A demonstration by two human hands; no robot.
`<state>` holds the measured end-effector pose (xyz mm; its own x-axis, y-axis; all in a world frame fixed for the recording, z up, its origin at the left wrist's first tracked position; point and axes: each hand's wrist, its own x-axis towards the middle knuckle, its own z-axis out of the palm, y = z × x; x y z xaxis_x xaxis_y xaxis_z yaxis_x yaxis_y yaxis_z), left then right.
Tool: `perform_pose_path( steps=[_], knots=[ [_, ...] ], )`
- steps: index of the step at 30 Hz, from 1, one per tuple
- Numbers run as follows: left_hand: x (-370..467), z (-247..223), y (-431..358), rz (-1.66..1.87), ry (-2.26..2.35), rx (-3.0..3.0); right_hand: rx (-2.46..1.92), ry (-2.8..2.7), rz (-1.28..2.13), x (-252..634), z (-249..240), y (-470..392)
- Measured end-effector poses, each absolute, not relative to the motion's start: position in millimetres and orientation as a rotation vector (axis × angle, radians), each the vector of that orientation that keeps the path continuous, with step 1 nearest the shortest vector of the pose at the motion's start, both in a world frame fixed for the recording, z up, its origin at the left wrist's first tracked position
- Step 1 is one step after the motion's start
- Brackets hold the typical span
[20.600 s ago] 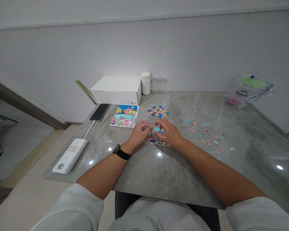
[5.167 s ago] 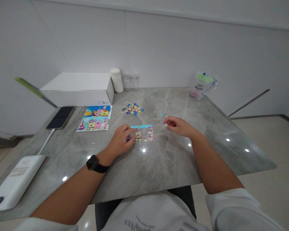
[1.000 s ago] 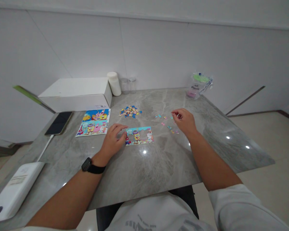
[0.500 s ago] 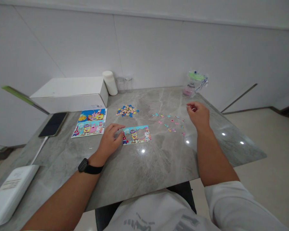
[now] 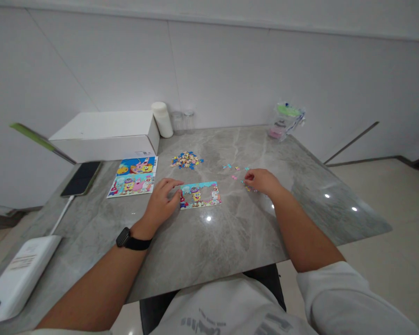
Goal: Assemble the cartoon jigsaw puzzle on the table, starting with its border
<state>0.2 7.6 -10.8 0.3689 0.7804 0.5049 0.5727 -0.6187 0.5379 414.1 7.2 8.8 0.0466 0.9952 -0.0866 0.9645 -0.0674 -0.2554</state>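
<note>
A partly assembled cartoon puzzle (image 5: 196, 196) lies flat on the grey table, with a bare gap right of its centre. My left hand (image 5: 163, 200) rests at its left edge, fingers apart, fingertips touching the puzzle. My right hand (image 5: 261, 181) is over the scattered loose pieces (image 5: 234, 177) to the right, its fingers pinched together; anything between the fingertips is too small to make out. A heap of mixed pieces (image 5: 187, 160) lies behind the puzzle. To the left is a printed picture sheet (image 5: 132, 177) with the same cartoon figures.
A white box (image 5: 104, 132), a white bottle (image 5: 162, 120) and two clear jars (image 5: 183, 122) line the back. A plastic bag (image 5: 285, 122) stands back right. A phone (image 5: 81, 178) is cabled to a white device (image 5: 23, 274) at left.
My right hand has moved left, from the right of the scattered pieces to over them, covering some. My left hand has stayed at the puzzle. The view has shifted slightly.
</note>
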Motion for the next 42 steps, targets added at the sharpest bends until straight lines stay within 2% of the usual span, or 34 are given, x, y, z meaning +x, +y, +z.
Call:
perform_pose_path(
  steps=[17,21,29,38,42],
  knots=[
    [1,-5,3,1.229,1.182,2.34,-2.029,-2.248,0.403,412,-1,10],
    [1,-5,2,1.233,1.188,2.319,-1.983,-2.096,0.61,408,5,7],
    [6,0,-3,1.173,1.212,2.311,-1.449,-1.72,1.118,365,26,7],
    [7,-3,-3,1.202,1.186,2.274,-1.201,-1.726,1.246,294,80,31],
    [8,-3,-3,1.232,1.151,2.249,-1.082,-1.709,1.274,265,89,38]
  ],
)
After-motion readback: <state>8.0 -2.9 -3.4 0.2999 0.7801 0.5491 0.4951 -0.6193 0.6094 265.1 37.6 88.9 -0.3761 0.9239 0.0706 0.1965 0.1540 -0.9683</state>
